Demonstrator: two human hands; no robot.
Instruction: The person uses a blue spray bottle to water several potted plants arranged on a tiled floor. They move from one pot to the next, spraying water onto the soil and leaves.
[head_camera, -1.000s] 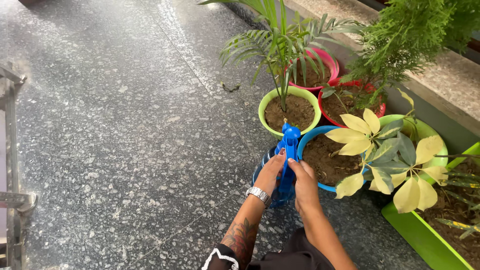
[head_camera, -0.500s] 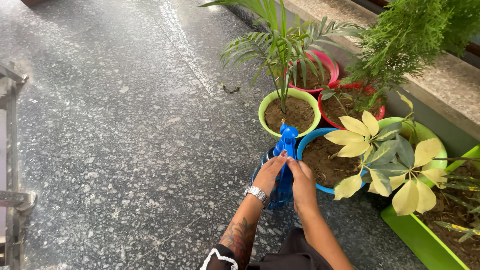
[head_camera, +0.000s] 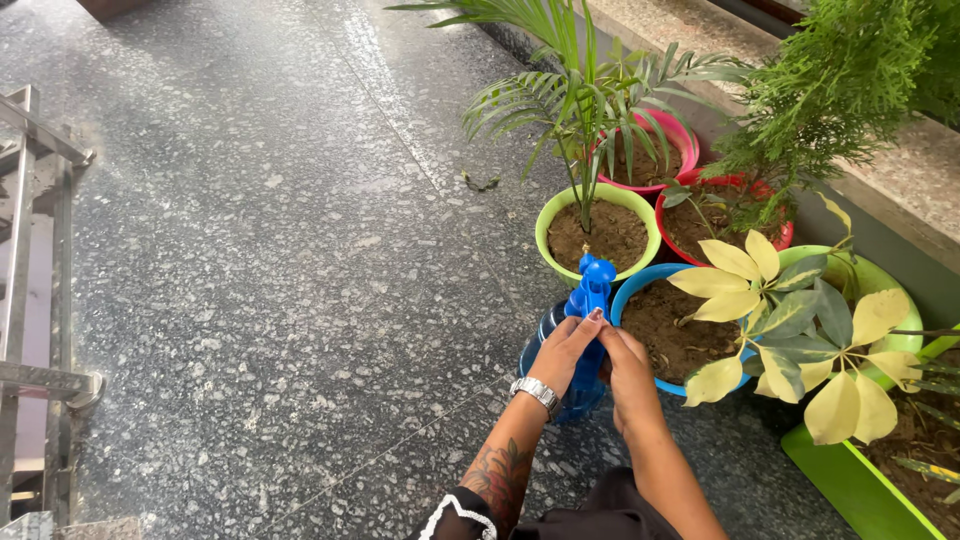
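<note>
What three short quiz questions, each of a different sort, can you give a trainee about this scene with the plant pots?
1. True or false: both hands are on the blue spray bottle.
2. Which pot stands directly beyond the bottle's nozzle? A) pink pot B) light green pot C) red pot
3. Fill in: the plant with large yellow leaves spreads over the ____ pot.

Key
1. True: the left hand and the right hand grip it from either side.
2. B: the light green pot with the thin palm. The pink pot and the red pot stand further back.
3. Blue: the blue pot.
</note>
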